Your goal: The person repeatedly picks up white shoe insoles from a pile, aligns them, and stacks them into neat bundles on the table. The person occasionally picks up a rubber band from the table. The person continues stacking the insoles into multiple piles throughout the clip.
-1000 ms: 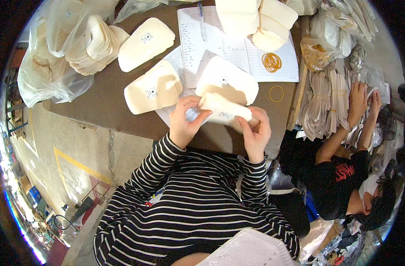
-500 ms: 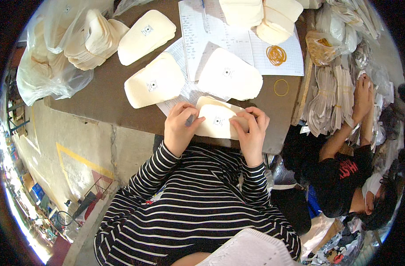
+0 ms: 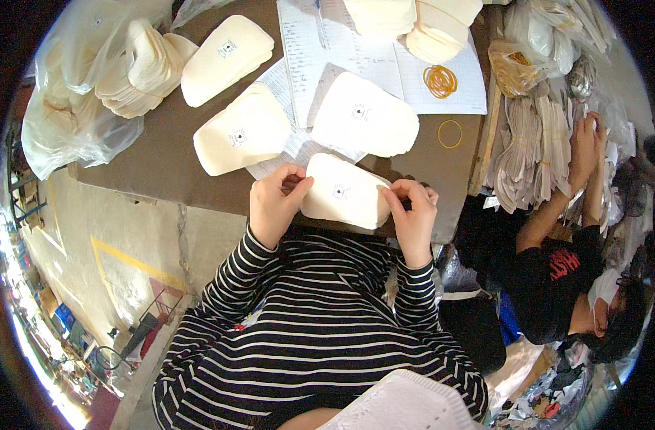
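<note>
we hold a cream, flat, rounded-trapezoid stack of soft sheet pieces (image 3: pixel 345 192) between our two hands, near the close edge of a brown, flat tabletop (image 3: pixel 155 179); whether it rests on that surface or is lifted just above it, we cannot tell; a small black printed mark sits on its upper face. our bare left hand (image 3: pixel 276 202) is narrowed to a pinch, thumb and fingertips meeting at the stack's left end; our bare right hand (image 3: pixel 413 215) is narrowed likewise at the right end, its thumb on the edge and its other fingers curled; both wrists come out of black-and-white striped knit sleeves (image 3: pixel 234 269).

just beyond the held stack we see a cream, wide, marked stack (image 3: pixel 367 118); to its left lies a second cream stack with a rounded outline (image 3: pixel 245 132), and farther up-left a long cream stack (image 3: pixel 227 64); white printed paper sheets (image 3: pixel 298 147) show between them; at the left is a clear, crumpled plastic bag (image 3: pixel 76 150) with cream pieces inside.

a white, ruled, open paper notebook (image 3: pixel 456 104) lies farther away, bearing a coiled heap of amber rubber bands (image 3: pixel 440 82); one thin yellow rubber loop (image 3: pixel 450 134) lies apart, nearer to us; at the right, a co-worker in a black short-sleeved shirt (image 3: pixel 557 279) reaches among pale, banded bundles of flat strips (image 3: pixel 524 147).
</note>
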Tool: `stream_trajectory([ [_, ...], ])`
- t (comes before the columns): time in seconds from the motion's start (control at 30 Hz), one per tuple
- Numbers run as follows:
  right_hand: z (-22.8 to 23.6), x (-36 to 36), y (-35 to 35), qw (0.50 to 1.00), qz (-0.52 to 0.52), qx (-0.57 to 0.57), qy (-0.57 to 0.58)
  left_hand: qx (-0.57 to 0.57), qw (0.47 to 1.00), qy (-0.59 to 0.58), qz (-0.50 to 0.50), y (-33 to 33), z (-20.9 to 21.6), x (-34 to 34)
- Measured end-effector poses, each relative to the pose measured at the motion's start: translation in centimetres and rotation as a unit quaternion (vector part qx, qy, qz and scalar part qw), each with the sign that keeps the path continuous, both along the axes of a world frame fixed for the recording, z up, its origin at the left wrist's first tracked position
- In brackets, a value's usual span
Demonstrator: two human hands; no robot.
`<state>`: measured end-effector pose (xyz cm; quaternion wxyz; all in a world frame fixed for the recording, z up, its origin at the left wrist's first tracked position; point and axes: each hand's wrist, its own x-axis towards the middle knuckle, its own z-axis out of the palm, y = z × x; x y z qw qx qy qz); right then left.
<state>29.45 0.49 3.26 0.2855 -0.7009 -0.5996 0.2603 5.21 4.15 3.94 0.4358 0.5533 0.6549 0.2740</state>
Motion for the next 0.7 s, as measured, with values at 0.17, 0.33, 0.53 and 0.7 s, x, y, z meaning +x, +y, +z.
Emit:
stream_trajectory([
  [0.17, -0.5, -0.2, 0.1, 0.999, 0.018, 0.017, -0.031, 0.019, 0.999, 0.033, -0.025, 0.0, -0.1, 0.0],
  [0.33, -0.8, -0.3, 0.2, 0.998, 0.023, 0.017, -0.048, 0.052, 0.992, 0.076, -0.083, 0.7, 0.6, 0.4],
  [0.53, 0.1, -0.2, 0.5, 0.991, 0.079, -0.012, -0.104, 0.137, 0.963, 0.107, -0.207, 2.4, -0.2, 0.1],
  [0.7, 0.6, -0.3, 0.6, 0.994, 0.069, 0.011, -0.079, 0.133, 0.961, 0.095, -0.222, 3.2, 0.1, -0.5],
])
